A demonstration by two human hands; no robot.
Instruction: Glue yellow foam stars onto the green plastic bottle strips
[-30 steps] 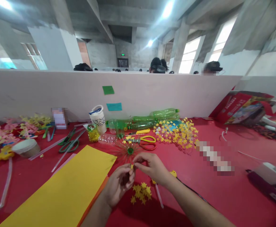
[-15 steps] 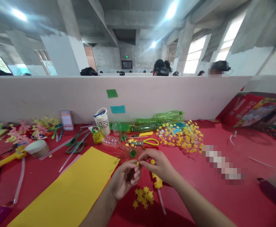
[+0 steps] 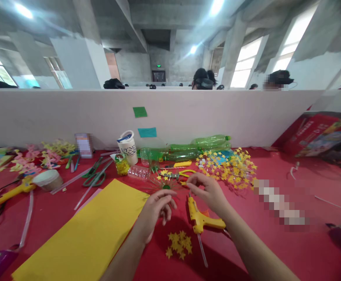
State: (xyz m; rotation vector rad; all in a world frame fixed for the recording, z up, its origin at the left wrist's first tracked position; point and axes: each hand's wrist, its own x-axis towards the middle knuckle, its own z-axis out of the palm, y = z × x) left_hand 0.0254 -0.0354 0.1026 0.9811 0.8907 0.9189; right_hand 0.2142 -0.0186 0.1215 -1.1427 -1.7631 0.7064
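My right hand (image 3: pixel 207 191) pinches a small yellow star (image 3: pixel 183 183) between its fingertips, just above the nozzle of a yellow glue gun (image 3: pixel 198 218). The glue gun lies on the red table with a clear glue stick sticking out of its back. My left hand (image 3: pixel 160 208) holds nothing; its fingers are loosely apart. Just beyond that hand is a cut green bottle piece (image 3: pixel 166 186) with thin strips spread outward, a few yellow stars on their tips. Nearer to me, between my forearms, lies a small pile of yellow stars (image 3: pixel 179 244).
Yellow sheets (image 3: pixel 82 234) lie to the left, with scissors (image 3: pixel 96 177) behind them. Along the white partition (image 3: pixel 217 113) stand a cup (image 3: pixel 128 148) and green bottles (image 3: pixel 184 155). A star-tipped cluster (image 3: pixel 228 168) sits at the back right. Another glue gun (image 3: pixel 11 193) lies far left.
My hands have come apart. The right hand has moved up and right with the star, uncovering more of the glue gun; the left has let go and opened.
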